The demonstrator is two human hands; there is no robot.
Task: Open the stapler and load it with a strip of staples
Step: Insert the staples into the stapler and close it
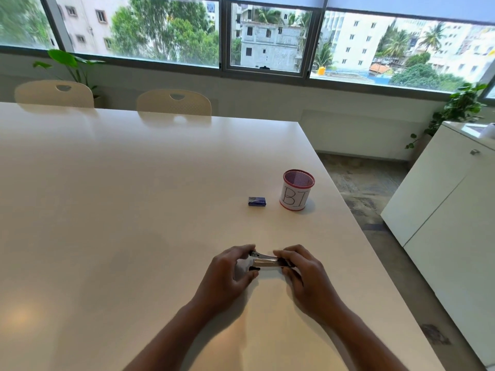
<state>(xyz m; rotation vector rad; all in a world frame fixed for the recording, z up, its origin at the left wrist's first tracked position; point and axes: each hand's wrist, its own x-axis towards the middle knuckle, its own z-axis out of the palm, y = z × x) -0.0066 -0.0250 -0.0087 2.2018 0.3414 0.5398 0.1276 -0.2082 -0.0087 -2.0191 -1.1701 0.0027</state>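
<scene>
Nearest the camera, two bare forearms reach forward over the white tabletop (120,210) and meet at a small metal stapler (269,261), held just above or on the surface near its right edge. The left hand (227,274) closes its grip on the stapler's left end, fingers curled over the top and thumb beneath; the right hand (302,271) clamps its grip on the right end in the same way. Holding both ends like this likely steadies the body so one half can be pulled away from the other. The silver middle shows between the hands, but whether it has started to open is too small to tell. No staple strip is visible in either hand.

Farther out and well apart from the hands lies a small blue box (257,201), probably the staples, flat on the tabletop within an easy reach. Just beside it to the right stands a mesh cup (297,190) with a red rim and a white label, upright and apparently empty. Nothing lies between hands and box.

Beyond, two pale chairs (174,103) sit at the far edge, with windows (267,36) behind.
</scene>
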